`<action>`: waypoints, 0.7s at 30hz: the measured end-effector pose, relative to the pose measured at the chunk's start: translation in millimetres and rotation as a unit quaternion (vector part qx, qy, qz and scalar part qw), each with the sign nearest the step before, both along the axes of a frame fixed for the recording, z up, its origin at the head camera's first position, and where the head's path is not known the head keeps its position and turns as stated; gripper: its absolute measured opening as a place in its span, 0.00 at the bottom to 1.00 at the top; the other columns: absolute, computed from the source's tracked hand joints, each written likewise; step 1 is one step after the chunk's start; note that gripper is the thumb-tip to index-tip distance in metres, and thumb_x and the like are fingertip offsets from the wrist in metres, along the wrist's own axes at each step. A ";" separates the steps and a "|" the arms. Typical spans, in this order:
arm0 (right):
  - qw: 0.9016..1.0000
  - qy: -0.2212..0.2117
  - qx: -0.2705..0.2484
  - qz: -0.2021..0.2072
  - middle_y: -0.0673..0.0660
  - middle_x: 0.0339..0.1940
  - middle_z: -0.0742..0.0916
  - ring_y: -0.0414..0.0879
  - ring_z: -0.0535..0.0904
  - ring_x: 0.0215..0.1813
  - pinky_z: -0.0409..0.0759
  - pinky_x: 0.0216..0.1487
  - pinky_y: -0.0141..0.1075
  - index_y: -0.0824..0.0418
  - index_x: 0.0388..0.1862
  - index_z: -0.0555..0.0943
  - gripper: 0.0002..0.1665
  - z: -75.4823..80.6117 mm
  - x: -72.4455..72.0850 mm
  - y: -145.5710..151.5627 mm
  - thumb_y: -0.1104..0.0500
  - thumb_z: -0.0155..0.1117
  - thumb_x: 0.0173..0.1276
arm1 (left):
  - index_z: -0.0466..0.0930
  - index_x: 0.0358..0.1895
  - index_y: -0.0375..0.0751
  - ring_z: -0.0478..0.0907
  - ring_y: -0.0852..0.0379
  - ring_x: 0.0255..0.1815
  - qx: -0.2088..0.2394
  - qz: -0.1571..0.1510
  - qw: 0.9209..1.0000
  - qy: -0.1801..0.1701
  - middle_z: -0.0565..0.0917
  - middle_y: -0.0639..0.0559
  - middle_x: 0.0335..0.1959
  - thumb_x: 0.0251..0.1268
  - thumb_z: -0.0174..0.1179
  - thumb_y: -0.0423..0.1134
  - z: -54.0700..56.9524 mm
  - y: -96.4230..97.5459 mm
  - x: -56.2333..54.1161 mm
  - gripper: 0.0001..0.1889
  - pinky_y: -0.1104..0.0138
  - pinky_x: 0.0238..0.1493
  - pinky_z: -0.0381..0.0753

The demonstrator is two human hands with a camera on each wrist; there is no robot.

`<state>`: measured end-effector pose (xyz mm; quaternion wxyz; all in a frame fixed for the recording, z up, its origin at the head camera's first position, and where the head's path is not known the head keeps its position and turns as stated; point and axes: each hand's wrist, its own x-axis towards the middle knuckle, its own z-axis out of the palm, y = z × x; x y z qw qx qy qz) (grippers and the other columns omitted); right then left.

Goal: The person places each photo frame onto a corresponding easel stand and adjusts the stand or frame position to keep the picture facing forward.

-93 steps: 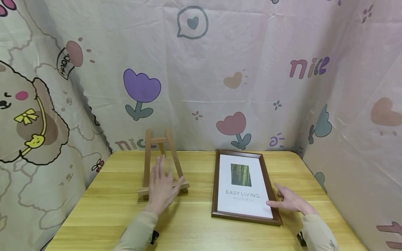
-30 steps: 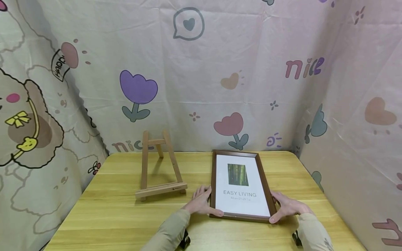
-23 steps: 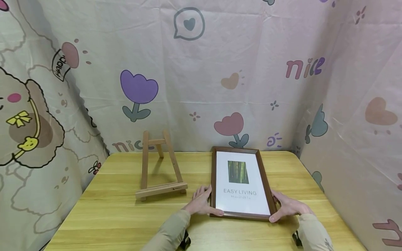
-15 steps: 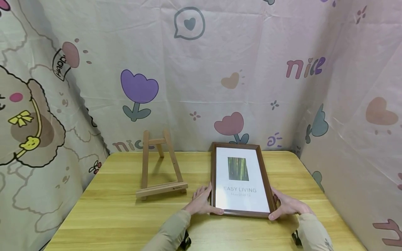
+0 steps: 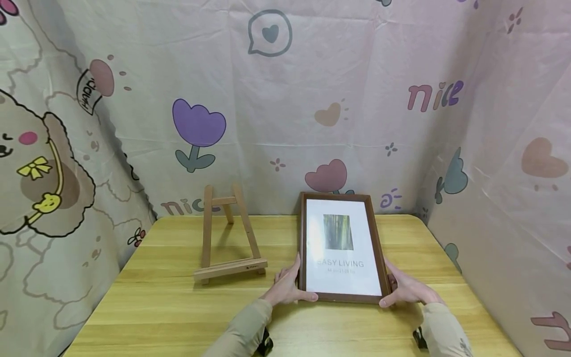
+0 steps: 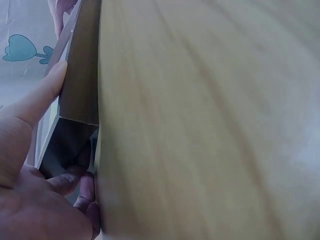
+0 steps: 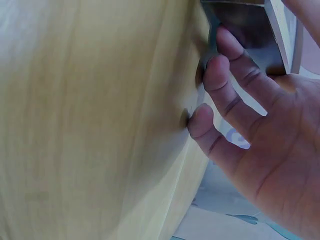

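A brown picture frame [image 5: 379,248] with a white sheet reading EASY LIVING and a small forest picture is tilted, its far edge raised off the table. My left hand [image 5: 285,287] grips its lower left corner, thumb over the front edge. At the lower right corner my right hand [image 5: 406,287] holds it the same way. In the left wrist view, curled fingers [image 6: 75,182] reach under the frame's side [image 6: 80,75]. The right wrist view has fingertips [image 7: 227,42] tucked beneath the frame [image 7: 245,25]. A small wooden easel [image 5: 229,265] stands to the left of the frame.
The wooden table [image 5: 156,307] has a light yellow grain. Behind it and at both sides hangs a patterned cloth [image 5: 276,109], close to the table's back edge. The easel's lower ledge faces the front.
My left hand has gone from the easel to the frame's lower left corner, and my right hand to its lower right one. The frame's far edge has risen from the table.
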<state>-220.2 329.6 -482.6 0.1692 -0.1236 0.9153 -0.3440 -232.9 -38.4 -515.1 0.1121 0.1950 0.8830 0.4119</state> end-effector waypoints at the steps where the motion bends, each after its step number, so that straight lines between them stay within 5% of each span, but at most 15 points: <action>1: 1.000 0.000 -0.006 0.000 0.82 0.65 0.72 0.70 0.75 0.63 0.73 0.66 0.64 0.64 0.82 0.31 0.84 -0.1 -0.4 -0.1 0.54 0.85 0.45 | 0.31 0.81 0.34 0.53 0.27 0.78 0.003 0.002 1.000 -0.003 0.59 0.31 0.79 0.51 0.76 0.56 -0.1 0.2 0.2 0.69 0.31 0.76 0.42; 8: 0.999 -0.010 -0.050 -0.001 0.74 0.60 0.76 0.58 0.79 0.57 0.81 0.54 0.43 0.59 0.83 0.28 0.85 -3.0 -4.6 -0.7 0.57 0.85 0.47 | 0.29 0.81 0.36 0.56 0.28 0.76 0.011 0.018 1.000 -0.002 0.62 0.29 0.77 0.51 0.77 0.53 0.1 1.4 -0.1 0.69 0.31 0.77 0.40; 21: 0.997 0.011 -0.066 -0.025 0.76 0.60 0.75 0.55 0.82 0.51 0.83 0.48 0.38 0.54 0.84 0.29 0.85 -7.4 -7.6 -7.1 0.62 0.85 0.45 | 0.28 0.81 0.36 0.61 0.26 0.75 0.038 0.025 0.999 0.016 0.57 0.30 0.79 0.53 0.77 0.48 1.3 1.9 -1.4 0.68 0.28 0.74 0.47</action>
